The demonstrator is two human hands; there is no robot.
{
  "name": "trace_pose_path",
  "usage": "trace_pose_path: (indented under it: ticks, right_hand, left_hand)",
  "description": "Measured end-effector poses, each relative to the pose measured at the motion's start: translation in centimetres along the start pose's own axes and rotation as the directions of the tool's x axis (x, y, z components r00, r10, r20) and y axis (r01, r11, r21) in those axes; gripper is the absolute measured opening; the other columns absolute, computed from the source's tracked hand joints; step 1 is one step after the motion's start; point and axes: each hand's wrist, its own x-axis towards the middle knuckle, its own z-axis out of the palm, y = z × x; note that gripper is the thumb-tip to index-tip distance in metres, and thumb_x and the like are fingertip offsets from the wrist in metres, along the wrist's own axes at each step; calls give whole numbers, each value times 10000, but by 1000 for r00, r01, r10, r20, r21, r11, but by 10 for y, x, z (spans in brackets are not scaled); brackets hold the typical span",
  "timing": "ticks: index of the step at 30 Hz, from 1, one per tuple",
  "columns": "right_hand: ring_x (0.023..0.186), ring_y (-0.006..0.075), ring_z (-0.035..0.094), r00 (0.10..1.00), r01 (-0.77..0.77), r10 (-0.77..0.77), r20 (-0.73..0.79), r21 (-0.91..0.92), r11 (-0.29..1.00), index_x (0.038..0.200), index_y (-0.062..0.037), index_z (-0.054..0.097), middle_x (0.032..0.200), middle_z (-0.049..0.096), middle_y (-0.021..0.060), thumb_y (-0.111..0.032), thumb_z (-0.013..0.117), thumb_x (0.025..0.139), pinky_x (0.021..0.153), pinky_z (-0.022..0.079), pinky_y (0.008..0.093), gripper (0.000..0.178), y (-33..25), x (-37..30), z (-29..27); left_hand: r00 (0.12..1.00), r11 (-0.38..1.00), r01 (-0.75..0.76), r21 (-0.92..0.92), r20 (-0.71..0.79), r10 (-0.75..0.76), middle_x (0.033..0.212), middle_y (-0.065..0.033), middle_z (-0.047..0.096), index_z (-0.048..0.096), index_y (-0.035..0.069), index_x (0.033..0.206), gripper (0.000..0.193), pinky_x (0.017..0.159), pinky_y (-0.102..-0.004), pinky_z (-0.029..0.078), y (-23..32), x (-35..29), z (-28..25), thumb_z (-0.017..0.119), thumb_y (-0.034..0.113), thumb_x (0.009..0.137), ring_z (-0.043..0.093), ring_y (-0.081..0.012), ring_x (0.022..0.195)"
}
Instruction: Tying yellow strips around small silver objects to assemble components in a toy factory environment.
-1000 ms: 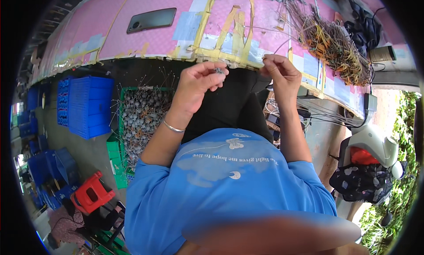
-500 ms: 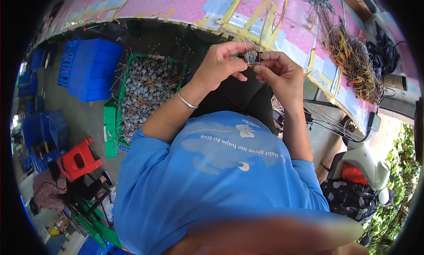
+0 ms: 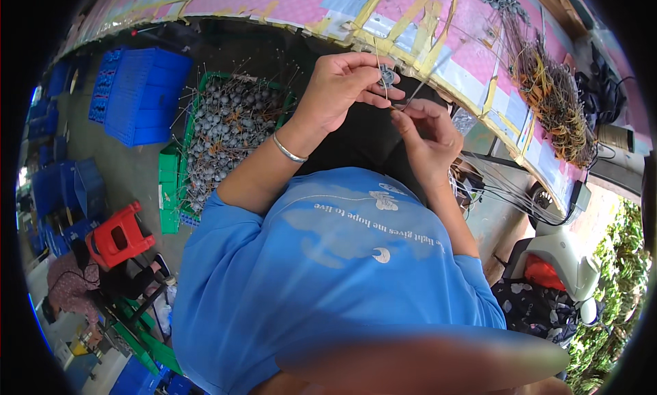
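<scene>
Head view, one item in hand: small round grey component (image 3: pixel 387 75) with thin wire leads (image 3: pixel 380 60), held just short of the pink worktop's (image 3: pixel 287 2) near edge. Left hand (image 3: pixel 342 87) pinches the round body between thumb and fingertips; right hand (image 3: pixel 428 132) pinches a lead end just below it. Judged light, with a hard body and springy, easily bent leads: grip the body, guide the wire by its tip. Like pieces fill a green crate (image 3: pixel 226 125) below, left of the blue crate (image 3: pixel 147 94); wire bundles (image 3: pixel 554 101) lie toward the worktop's right end.
</scene>
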Motion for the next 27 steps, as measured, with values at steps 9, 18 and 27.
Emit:
trace_pose_path:
  ticks: [9, 18, 27]
  right_hand:
    - [1008, 214, 653, 984, -47, -49, 169, 520, 853, 1156, 24, 594, 1101, 678, 171, -76, 631, 926, 891, 514, 332, 253, -6, 43, 0]
    - [1015, 225, 641, 972, 12, -143, 186, 567, 823, 972, 33, 702, 1056, 692, 172, -54, 639, 904, 904, 493, 357, 127, -2, 50, -8]
    - [868, 203, 663, 939, -338, 218, 266, 604, 721, 944, 10, 695, 1008, 701, 145, -43, 637, 907, 812, 529, 324, 87, 3, 59, -6]
  left_hand:
    - [985, 997, 29, 77, 170, -42, 879, -153, 689, 635, -103, 1076, 231, 558, -278, 596, -2, -10, 13, 583, 34, 897, 704, -219, 650]
    - [984, 997, 83, -5, 159, -81, 812, -164, 691, 659, -52, 976, 145, 499, -251, 566, -3, -6, 12, 609, 25, 864, 688, -201, 586]
    - [935, 954, -293, 59, 228, 273, 996, -160, 681, 584, -83, 1157, 331, 620, -263, 579, -12, -6, 18, 625, -89, 829, 696, -186, 769]
